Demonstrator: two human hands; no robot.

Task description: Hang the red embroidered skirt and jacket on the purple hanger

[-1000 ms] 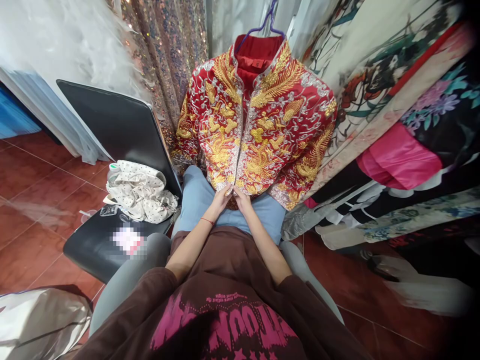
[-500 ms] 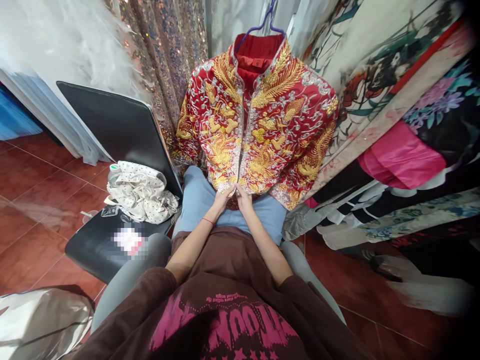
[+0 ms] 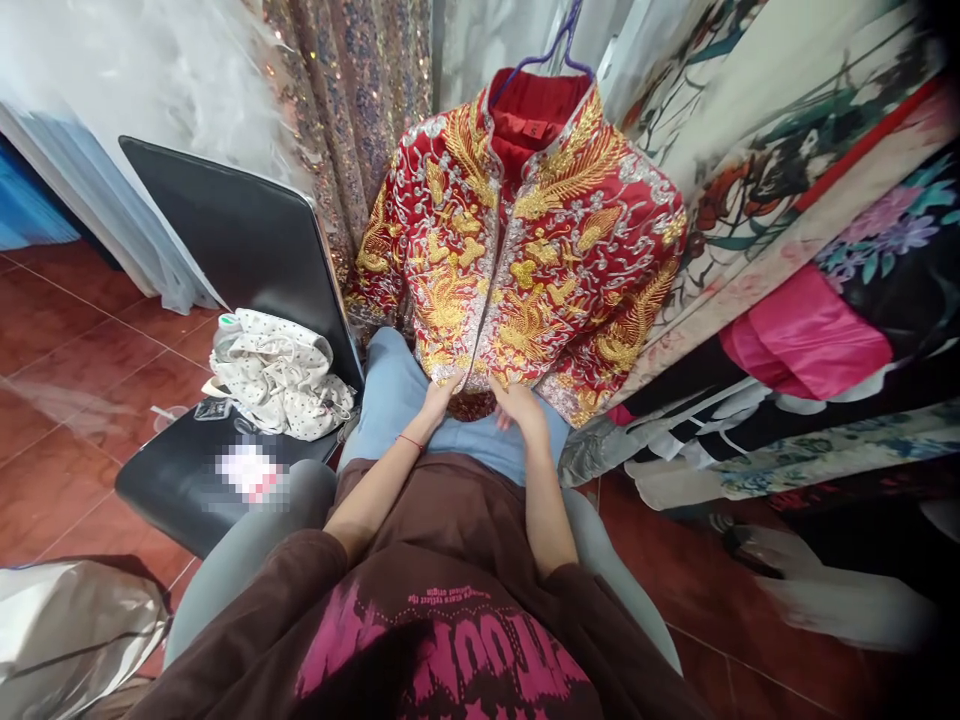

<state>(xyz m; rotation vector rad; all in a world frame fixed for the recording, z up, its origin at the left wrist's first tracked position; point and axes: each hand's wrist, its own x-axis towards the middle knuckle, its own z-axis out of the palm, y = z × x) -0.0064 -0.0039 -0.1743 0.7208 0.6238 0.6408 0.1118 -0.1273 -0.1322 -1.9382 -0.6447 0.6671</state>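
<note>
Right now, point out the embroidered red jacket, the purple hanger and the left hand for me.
embroidered red jacket [image 3: 540,260], head view, on the gold-stitched front panel.
purple hanger [image 3: 559,45], head view, on the hook above the collar.
left hand [image 3: 437,398], head view, on the back of the hand at the jacket's hem.

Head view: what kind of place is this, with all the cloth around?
Probably a costume or bridal-wear shop. A red jacket with gold embroidery hangs on a hanger, a sequinned gown hangs behind it, and floral printed robes crowd the side. Both hands work at the jacket's hem.
</note>
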